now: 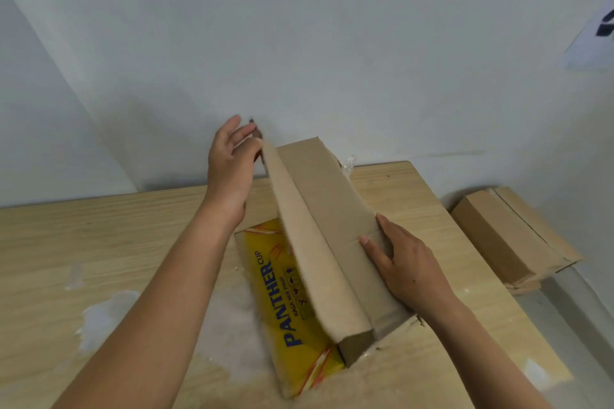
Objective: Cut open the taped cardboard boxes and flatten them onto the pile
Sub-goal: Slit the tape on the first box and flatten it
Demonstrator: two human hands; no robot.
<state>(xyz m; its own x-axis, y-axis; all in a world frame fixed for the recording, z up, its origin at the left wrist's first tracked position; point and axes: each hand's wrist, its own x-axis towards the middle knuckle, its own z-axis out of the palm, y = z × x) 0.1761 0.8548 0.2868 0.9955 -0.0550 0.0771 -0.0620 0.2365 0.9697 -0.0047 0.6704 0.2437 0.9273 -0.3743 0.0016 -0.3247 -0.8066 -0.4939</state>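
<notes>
A cardboard box (pixel 335 209) with a yellow "Panther Cup" printed side (pixel 285 302) lies lengthwise on the wooden table (pixel 99 242). One long top flap stands raised along its left edge. My left hand (pixel 229 169) is at the far end of that flap, and a small reddish cutter (pixel 256 134) with a dark tip shows between its fingers, mostly hidden by the hand. My right hand (pixel 405 262) rests on the box's right top panel near the front, fingers straight and spread.
A pile of flattened cardboard (pixel 511 239) lies lower down, beyond the table's right edge. A scrap of clear tape (pixel 349 164) sticks up behind the box. White worn patches (pixel 106 315) mark the tabletop. A wall runs close behind the table.
</notes>
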